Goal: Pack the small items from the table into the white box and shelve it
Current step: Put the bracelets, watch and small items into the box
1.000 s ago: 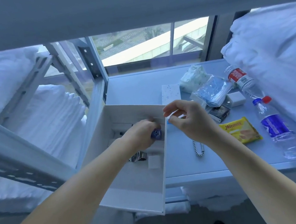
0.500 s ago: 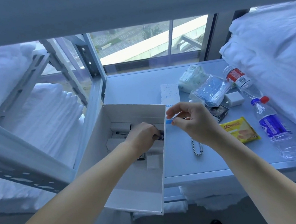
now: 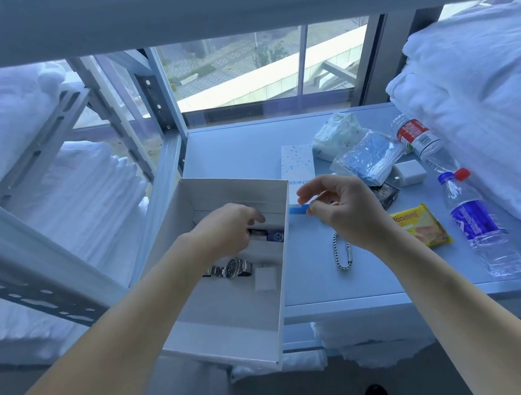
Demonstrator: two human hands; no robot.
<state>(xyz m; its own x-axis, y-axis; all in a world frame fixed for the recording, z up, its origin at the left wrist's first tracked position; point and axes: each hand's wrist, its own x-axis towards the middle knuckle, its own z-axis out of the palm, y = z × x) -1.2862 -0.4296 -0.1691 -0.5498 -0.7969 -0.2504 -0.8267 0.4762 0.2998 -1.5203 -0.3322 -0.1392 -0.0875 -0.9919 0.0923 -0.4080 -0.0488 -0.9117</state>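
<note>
The open white box [image 3: 238,329] hangs off the left edge of the table [image 3: 231,147]. Inside it lie a metal watch [image 3: 232,268] and a small white square piece [image 3: 265,278]. My left hand [image 3: 224,233] is down in the box, its fingers curled on a small dark blue item [image 3: 275,236]. Just right of the box wall, my right hand [image 3: 345,208] hovers with loosely curled fingers and holds nothing I can see. It is at the blue end of a long white carton [image 3: 297,164]. A chain bracelet [image 3: 342,252] lies below that hand.
On the table are a yellow packet [image 3: 420,225], a white charger [image 3: 409,172], a dark item [image 3: 385,194], a bag of blue masks [image 3: 368,157], a tissue pack [image 3: 337,135] and two water bottles [image 3: 420,143] [image 3: 478,225]. White bedding [image 3: 483,116] crowds the right; metal shelving [image 3: 43,155] stands left.
My left hand has gone deeper towards the box's far end with the dark blue item, uncovering the watch. My right hand has barely moved.
</note>
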